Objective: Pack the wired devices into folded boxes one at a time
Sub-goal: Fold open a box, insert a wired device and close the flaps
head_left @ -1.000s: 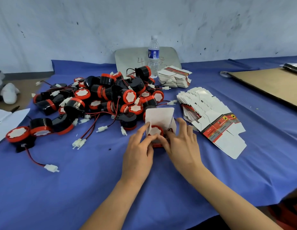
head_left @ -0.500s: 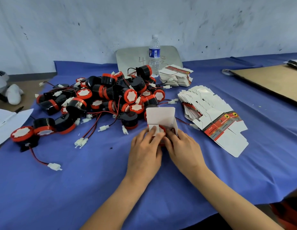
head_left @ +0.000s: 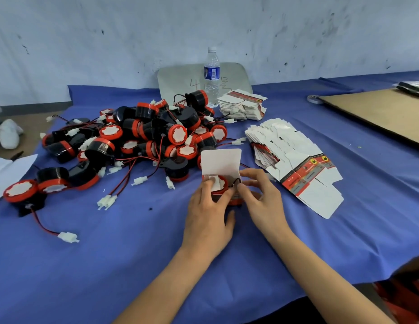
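While lid-up, box (head_left: pixel 221 163) in hands (head_left: pixel 207 220) (head_left: pixel 262 202)

A device (head_left: pixel 225 185) sits in the box (head_left: pixel 221 161) gripped between my left hand (head_left: pixel 207 218) and right hand (head_left: pixel 260 197). Behind and left of my grip lies the heap of wired devices (head_left: pixel 143 136); flattened boxes (head_left: pixel 295 160) fan out just right; a bottle (head_left: pixel 212 76) stands farther behind.

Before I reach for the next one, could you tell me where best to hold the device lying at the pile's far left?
I would grip the device round its red rim from above: its white face tilts upward and its left side is free, while a neighbouring device crowds its right. Do not pull the wire trailing to the white plug.
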### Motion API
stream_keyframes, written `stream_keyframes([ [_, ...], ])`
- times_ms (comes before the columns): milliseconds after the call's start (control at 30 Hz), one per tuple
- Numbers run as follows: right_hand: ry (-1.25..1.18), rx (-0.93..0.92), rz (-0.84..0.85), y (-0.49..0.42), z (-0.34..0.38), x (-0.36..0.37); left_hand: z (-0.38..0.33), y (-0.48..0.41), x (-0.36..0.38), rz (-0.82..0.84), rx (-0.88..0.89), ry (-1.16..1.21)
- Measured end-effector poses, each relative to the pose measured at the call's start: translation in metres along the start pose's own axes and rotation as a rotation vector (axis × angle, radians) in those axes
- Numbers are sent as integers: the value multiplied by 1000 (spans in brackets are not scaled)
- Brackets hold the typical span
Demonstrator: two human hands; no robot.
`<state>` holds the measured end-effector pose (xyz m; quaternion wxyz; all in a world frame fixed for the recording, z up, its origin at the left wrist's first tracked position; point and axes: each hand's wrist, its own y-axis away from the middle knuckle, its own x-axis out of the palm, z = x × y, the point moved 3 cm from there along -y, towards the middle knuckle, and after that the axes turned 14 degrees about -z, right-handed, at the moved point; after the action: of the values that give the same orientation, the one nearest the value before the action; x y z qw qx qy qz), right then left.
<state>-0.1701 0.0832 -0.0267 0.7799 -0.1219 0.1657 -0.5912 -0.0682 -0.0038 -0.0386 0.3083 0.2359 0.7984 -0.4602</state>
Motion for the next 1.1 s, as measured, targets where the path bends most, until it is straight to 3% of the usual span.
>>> stream_keyframes([
  [167, 69, -60, 26, 0, -2, 3, 0, 2, 0, 1, -45, 70],
  [267, 141, -101, 26, -3, -1, 7, 3, -1, -6, -102, -93, 216],
  [333, 139, -105, 35, -5, -4, 7, 2, -1, -6, -91, -44, 183],
  [433, -24, 7, 56, -6, -8, 4, 2, -1, -3, -72, -17, 126],
  [633, -305, 45, -16, -25, 13, -11, 7, -5, -3, 18, -1, 353],
  [733, -156, -13, 123, -26, 25, -5, 6, -6, -3, 33, 13, 413],
  [1033, -58, -59, 174, -17, 15, -9, 5, -10, -4, -45, 26, 441],
  [1100, -8, -105, 182, -9, 12, -8, 11, -11, -8, -115, -71, 550],
])
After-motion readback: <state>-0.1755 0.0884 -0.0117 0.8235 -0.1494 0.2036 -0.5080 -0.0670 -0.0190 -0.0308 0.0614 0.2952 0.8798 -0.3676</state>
